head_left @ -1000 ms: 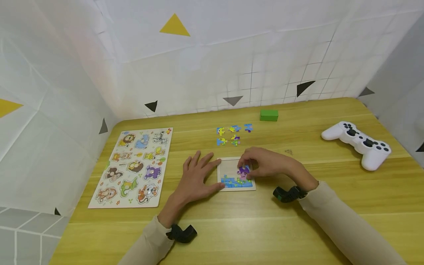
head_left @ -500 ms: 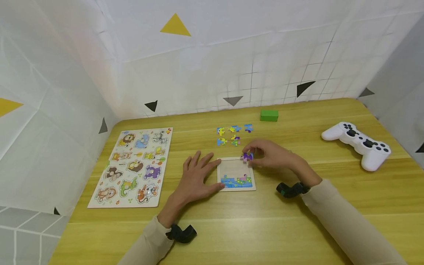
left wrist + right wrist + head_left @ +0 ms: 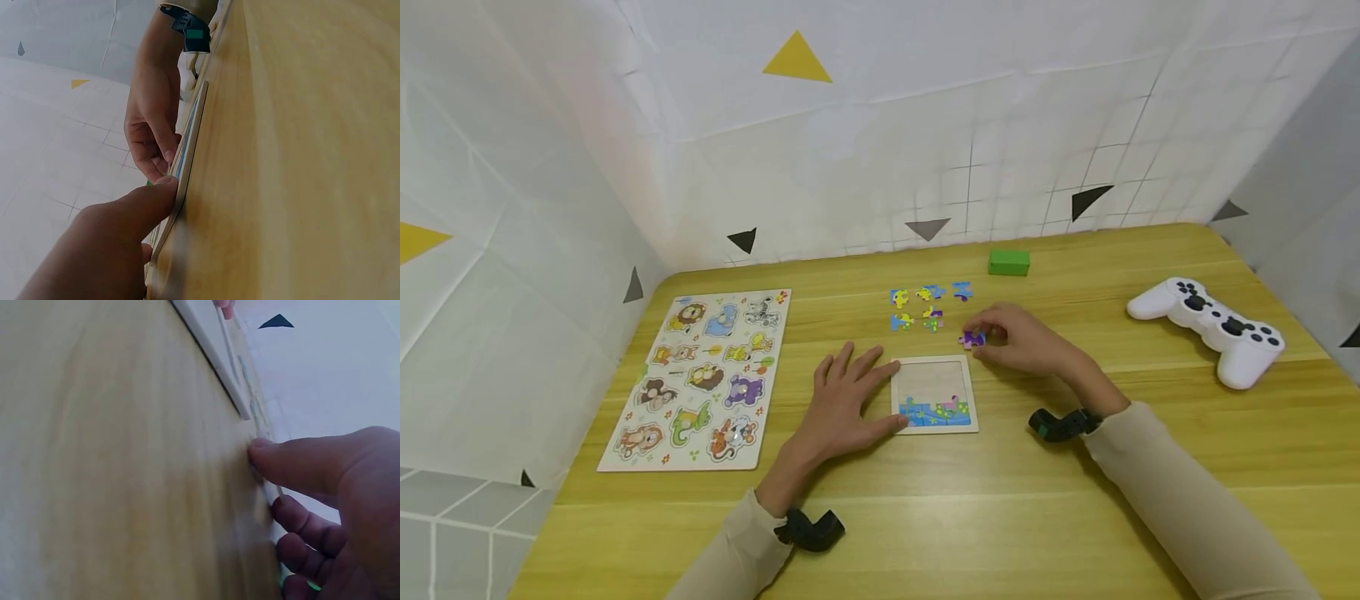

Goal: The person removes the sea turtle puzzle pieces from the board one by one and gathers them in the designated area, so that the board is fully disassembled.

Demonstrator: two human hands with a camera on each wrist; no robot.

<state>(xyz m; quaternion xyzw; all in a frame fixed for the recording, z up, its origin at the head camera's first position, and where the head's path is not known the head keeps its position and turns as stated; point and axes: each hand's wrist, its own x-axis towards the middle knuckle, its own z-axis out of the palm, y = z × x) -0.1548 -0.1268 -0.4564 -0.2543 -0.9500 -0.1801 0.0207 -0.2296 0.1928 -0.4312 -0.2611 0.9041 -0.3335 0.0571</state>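
In the head view, a small square wooden puzzle tray (image 3: 933, 379) lies mid-table, with blue, green and pink pieces (image 3: 934, 413) fitted along its near side. My left hand (image 3: 844, 408) rests at the tray's left edge with fingers spread; the left wrist view has its thumb (image 3: 159, 197) touching the rim. Beyond the tray's far right corner, my right hand (image 3: 1024, 340) pinches a purple jigsaw piece (image 3: 972, 341) at the tabletop between thumb and fingers. The right wrist view catches the right hand (image 3: 337, 506) low over the wood, the piece hardly visible there.
Several loose jigsaw pieces (image 3: 917, 307) lie behind the tray. A green block (image 3: 1009, 262) sits near the back edge. An animal puzzle board (image 3: 703, 379) occupies the left side, a white game controller (image 3: 1208, 329) the right. White sheeting (image 3: 850, 167) rises behind the table.
My right hand has lifted the purple piece out of the tray's right side and carried it away and rightward, past the far right corner, onto the table. The left hand stays put.
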